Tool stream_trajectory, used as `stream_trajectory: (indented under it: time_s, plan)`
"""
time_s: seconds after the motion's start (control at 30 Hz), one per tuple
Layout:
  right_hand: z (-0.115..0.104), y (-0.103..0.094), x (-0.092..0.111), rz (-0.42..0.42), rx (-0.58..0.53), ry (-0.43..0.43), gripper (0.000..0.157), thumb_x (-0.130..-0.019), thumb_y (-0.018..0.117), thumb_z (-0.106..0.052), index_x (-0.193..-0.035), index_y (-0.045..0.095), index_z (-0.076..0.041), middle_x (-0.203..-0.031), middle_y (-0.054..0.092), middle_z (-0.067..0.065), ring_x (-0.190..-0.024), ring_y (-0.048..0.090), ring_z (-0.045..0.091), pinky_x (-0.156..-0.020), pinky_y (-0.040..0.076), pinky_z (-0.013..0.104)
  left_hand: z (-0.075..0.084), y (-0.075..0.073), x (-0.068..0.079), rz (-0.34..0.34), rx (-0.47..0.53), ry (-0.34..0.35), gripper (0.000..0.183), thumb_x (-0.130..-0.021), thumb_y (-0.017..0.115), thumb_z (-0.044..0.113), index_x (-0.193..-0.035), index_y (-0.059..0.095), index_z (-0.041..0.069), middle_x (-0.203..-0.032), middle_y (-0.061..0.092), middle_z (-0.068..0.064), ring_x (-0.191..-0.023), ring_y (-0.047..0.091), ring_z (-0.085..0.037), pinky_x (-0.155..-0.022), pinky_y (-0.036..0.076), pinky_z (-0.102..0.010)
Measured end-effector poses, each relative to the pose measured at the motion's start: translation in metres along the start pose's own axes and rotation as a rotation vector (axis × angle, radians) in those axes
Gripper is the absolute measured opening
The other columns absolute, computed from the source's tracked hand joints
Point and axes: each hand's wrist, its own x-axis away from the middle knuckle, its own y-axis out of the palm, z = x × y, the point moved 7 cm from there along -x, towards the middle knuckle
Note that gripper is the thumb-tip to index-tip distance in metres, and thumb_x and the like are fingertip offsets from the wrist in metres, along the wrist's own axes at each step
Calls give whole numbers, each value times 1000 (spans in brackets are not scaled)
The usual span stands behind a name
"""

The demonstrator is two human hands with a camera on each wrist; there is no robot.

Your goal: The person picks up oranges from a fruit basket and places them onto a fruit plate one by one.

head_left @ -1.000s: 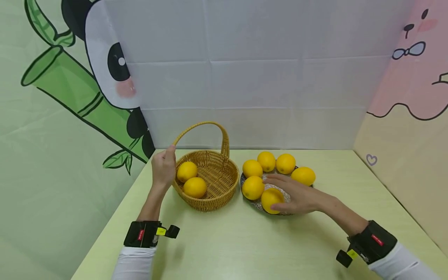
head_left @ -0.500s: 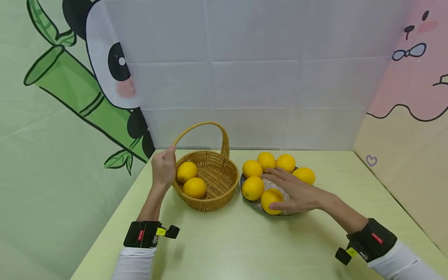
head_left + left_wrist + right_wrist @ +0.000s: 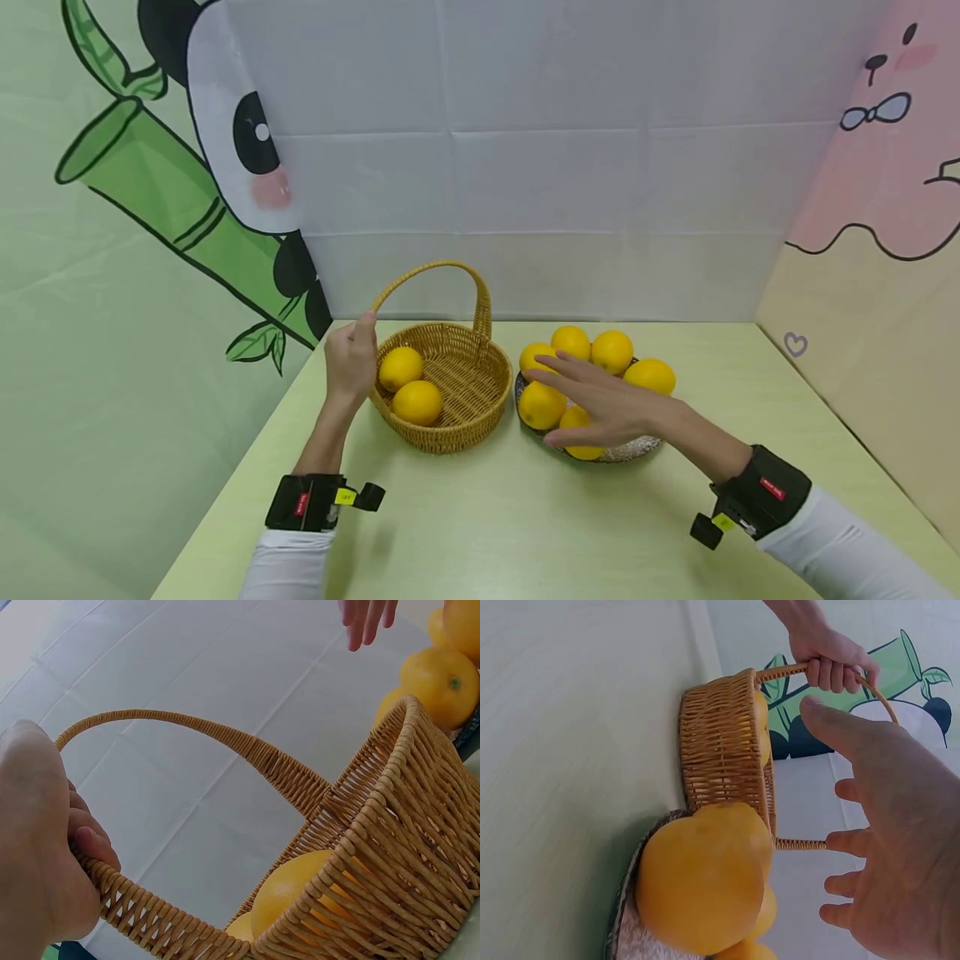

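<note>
My left hand (image 3: 351, 358) grips the left side of the handle of a wicker basket (image 3: 457, 437). Two lemons (image 3: 417, 402) lie inside the basket against its left wall. To the right stands a dark-rimmed, patterned plate (image 3: 632, 451) bearing several lemons (image 3: 542, 406). Over the plate hovers my right hand (image 3: 611, 404), palm down with fingers spread toward the left, partly covering the near lemons. The right wrist view shows nothing in that right hand (image 3: 907, 847), with a large lemon (image 3: 701, 877) below it on the plate.
The basket and plate stand side by side on a pale table (image 3: 480, 525). A light wall sheet (image 3: 540, 183) rises behind the table, with a panda and bamboo drawing (image 3: 165, 192) at the left. Black camera bands (image 3: 303, 502) circle both wrists.
My right hand has lifted and shifted left over the plate, uncovering its right part. The left hand and basket stay where they were, and the same two lemons lie in the basket.
</note>
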Motion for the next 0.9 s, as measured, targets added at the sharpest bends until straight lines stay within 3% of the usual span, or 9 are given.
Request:
stream_trajectory:
  time_s: [0.2,0.47,0.9]
  plan:
    - [-20,2,-32,-31,22,-39,90,-93,51,-74,-166,22,-28,-171,12,3,-153,3,28,-118,21,60,1,0,0,-7,20,14,64,-106,46,45,-50,38,15,-43,31,9,-38,26,-11,-37,17,-24]
    - [-42,7,-77,-82,-40,-87,92,-93,55,-71,-167,19,-29,-171,10,2,-153,-1,23,-119,19,59,0,0,1,-3,4,5,62,-106,47,42,-51,38,16,-43,29,11,-38,25,-11,-38,16,-25]
    - [-60,21,-135,-128,-61,-90,93,-93,53,-73,-167,20,-28,-170,14,3,-152,14,21,-117,27,56,-1,-2,-1,-8,19,32,64,-106,46,44,-50,37,14,-43,29,10,-38,24,-12,-38,16,-25]
